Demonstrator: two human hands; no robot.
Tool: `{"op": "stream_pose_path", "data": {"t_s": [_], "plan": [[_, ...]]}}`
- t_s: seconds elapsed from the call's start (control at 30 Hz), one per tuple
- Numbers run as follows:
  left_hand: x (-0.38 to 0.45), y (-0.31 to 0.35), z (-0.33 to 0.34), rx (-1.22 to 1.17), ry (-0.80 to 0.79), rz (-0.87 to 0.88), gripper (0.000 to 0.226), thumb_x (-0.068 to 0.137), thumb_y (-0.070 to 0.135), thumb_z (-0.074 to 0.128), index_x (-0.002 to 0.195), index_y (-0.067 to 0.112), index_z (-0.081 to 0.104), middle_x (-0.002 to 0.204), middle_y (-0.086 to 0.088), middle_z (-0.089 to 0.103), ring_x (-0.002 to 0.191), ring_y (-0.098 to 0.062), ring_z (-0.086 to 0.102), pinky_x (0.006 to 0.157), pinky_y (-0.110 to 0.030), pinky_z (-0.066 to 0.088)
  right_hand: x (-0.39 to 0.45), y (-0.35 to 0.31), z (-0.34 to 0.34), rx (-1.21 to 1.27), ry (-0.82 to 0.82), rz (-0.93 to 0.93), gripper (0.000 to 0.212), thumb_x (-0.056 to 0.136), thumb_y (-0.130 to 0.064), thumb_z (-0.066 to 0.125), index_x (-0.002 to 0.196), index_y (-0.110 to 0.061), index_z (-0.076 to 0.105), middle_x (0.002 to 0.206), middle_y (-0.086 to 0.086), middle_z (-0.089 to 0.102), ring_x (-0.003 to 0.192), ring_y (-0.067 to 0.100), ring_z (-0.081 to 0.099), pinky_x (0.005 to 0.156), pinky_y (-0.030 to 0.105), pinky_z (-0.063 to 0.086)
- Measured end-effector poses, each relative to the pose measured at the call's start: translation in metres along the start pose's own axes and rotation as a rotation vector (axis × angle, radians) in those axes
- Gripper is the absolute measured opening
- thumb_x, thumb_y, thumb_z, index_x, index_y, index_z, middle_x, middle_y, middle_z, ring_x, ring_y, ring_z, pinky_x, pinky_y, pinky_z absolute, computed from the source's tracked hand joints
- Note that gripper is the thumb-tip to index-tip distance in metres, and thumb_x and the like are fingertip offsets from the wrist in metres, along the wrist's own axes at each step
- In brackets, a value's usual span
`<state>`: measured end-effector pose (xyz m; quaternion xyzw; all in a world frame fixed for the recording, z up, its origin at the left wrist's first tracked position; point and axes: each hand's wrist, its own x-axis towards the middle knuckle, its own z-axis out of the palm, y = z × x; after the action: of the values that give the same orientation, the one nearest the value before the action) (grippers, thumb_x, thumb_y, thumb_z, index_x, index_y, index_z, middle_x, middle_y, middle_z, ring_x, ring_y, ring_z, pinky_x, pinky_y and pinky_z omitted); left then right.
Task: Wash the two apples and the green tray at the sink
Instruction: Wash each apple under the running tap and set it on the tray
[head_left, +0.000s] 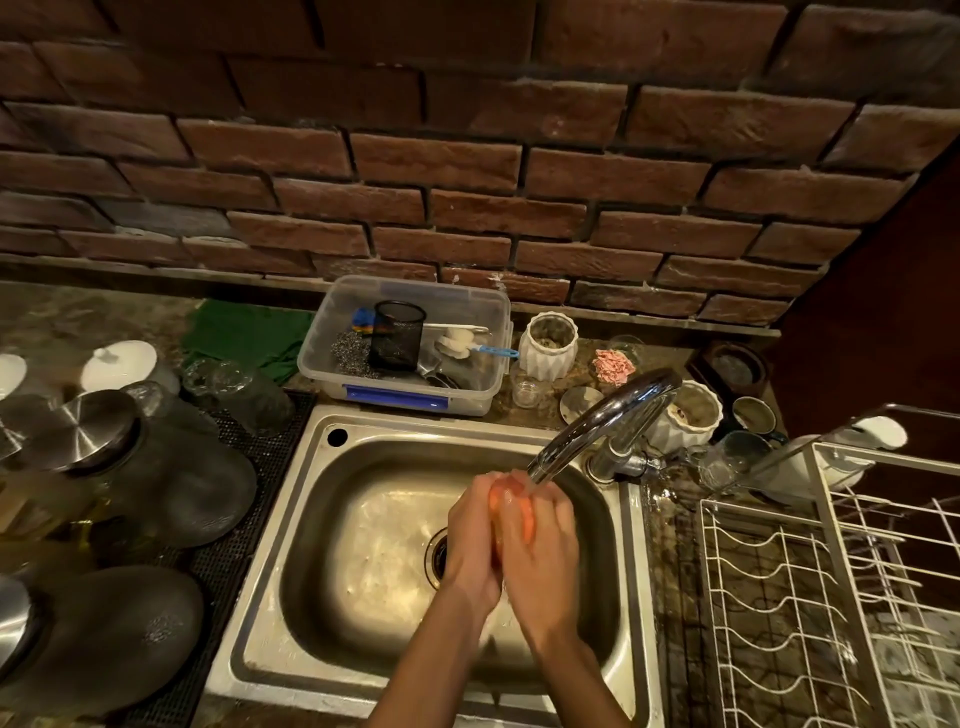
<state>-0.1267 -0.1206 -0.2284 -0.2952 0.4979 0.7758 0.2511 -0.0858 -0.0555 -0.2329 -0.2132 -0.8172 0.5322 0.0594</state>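
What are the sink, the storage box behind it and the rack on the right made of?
Sink: looks like brushed stainless steel, grey with dull reflections.
Storage box: clear plastic, contents show through.
Rack: thin wire, seemingly white-coated metal.

Stone counter (78, 317): steel sink (270, 545), clear tub (332, 358), white rack (779, 623), green cloth (239, 332).

From my feed I can read no text, brand or number anywhere. The blue strip on the clear bin (405, 345) at 12 o'clock shows no lettering I can make out.
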Motion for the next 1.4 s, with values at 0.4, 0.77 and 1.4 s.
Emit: {"op": "stream_pose_path", "data": {"t_s": [0.4, 0.77, 1.4], "plan": [[-0.001, -0.001, 0.009, 0.421, 0.042, 0.542, 0.024, 0.079, 0.048, 0.053, 0.093, 0.049, 0.073, 0.105, 0.012, 0.071, 0.100, -0.004, 0.068, 0.086, -0.027, 0.058, 0.041, -0.014, -0.022, 0.655, -0.300, 0.735, 0.033, 0.095, -0.047, 0.058, 0.113, -0.021, 0.068, 0.107, 0.016, 0.077, 0.091, 0.033, 0.077, 0.068, 0.051, 0.061], [-0.008, 0.007, 0.004, 0.057, -0.013, -0.113, 0.045, 0.087, 0.053, 0.064, 0.112, 0.017, 0.074, 0.107, -0.013, 0.077, 0.105, -0.028, 0.072, 0.092, -0.045, 0.058, 0.006, -0.005, -0.004, 0.097, 0.027, 0.067, 0.046, 0.097, -0.055, 0.043, 0.133, -0.027, 0.051, 0.138, -0.004, 0.042, 0.115, 0.008, 0.054, 0.094, 0.026, 0.053], [-0.011, -0.016, 0.006, 0.339, 0.141, 0.476, 0.020, 0.100, 0.042, 0.054, 0.109, 0.045, 0.072, 0.110, 0.014, 0.072, 0.103, -0.008, 0.069, 0.091, -0.036, 0.060, 0.029, -0.014, -0.016, 0.502, -0.095, 0.450, 0.014, 0.093, -0.037, 0.064, 0.104, -0.032, 0.072, 0.102, 0.000, 0.076, 0.099, 0.024, 0.071, 0.091, 0.054, 0.059]]}}
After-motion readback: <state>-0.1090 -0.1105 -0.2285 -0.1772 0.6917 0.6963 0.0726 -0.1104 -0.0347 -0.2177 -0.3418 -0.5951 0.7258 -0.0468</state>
